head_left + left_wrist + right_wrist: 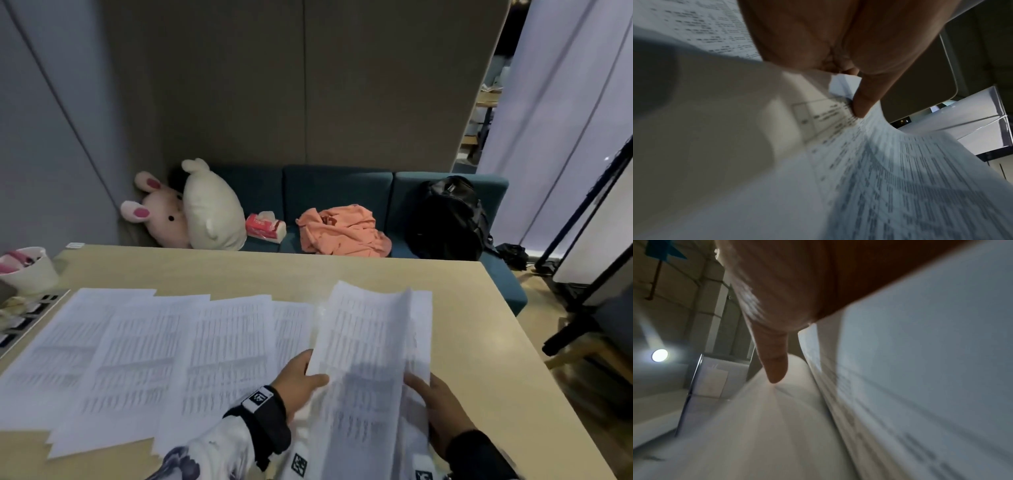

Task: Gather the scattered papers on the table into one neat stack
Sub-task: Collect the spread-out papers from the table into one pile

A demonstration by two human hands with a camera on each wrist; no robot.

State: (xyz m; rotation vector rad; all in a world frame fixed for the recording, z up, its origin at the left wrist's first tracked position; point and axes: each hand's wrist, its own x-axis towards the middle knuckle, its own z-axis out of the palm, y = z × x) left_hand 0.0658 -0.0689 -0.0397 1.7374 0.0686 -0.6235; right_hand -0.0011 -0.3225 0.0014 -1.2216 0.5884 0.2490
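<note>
Several printed white sheets (137, 353) lie fanned and overlapping across the left and middle of the beige table (479, 325). A bundle of held papers (370, 342) is lifted and bowed at the front right. My left hand (301, 378) pinches its left edge, thumb on top. My right hand (433, 407) grips its right edge. In the left wrist view one of the left hand's fingers (861, 105) presses on the printed paper (900, 178). In the right wrist view a finger (774, 366) points along the table beside the held papers (920, 369).
A white cup (29, 270) and a dark keyboard-like object (30, 315) sit at the table's left edge. Behind the table, a teal sofa (342, 192) holds plush toys (191, 205), a tissue pack (265, 228), a pink garment (342, 229) and a black backpack (448, 219). Black stand legs (582, 308) are on the right.
</note>
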